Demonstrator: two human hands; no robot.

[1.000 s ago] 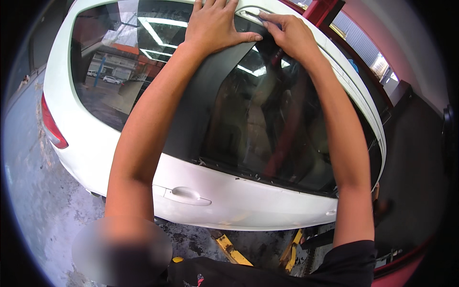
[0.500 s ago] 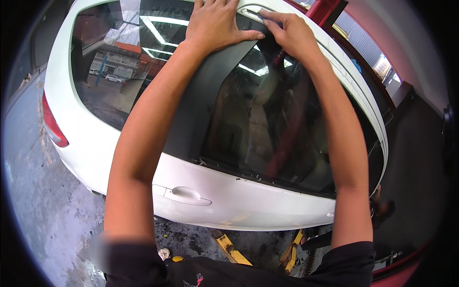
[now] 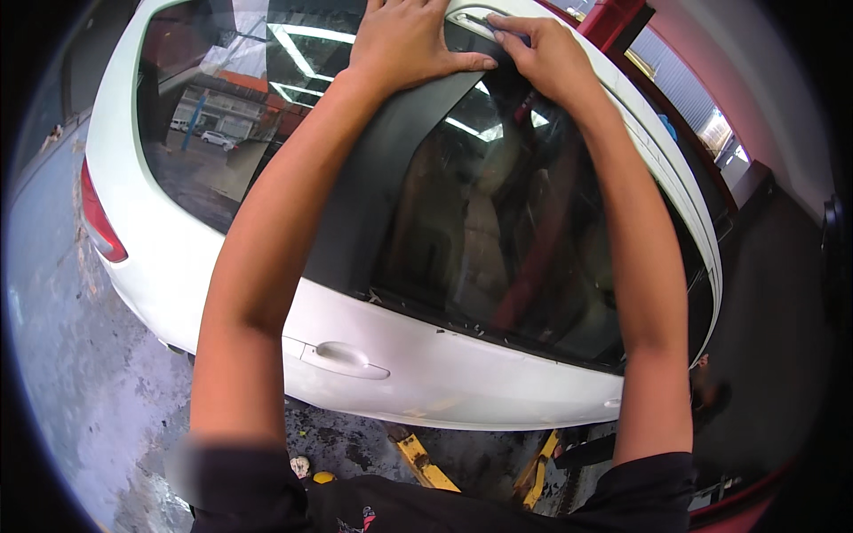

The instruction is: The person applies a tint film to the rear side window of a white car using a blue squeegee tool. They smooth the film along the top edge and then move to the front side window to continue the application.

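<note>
A white car [image 3: 462, 373] fills the middle of the view. Over its rear pillar, beside the dark side window [image 3: 498, 231], lies a matt black strip [image 3: 378, 160]. My left hand [image 3: 404, 40] rests on the strip's upper end with the thumb stretched out to the right; its fingertips leave the picture at the top. Just right of it, at the window's upper edge near the pale roof trim [image 3: 464, 18], my right hand [image 3: 551, 58] is closed, fingers bent, on a small dark piece I cannot make out.
Yellow metal lift arms [image 3: 426, 462] stand on the stained floor [image 3: 115, 382] below the car. A red post [image 3: 613, 25] rises beyond the roof at the upper right. The door handle [image 3: 342, 360] and red tail light [image 3: 102, 218] are nearer the left.
Both hands keep nearly the same place on the car. The whole view has shifted very slightly.
</note>
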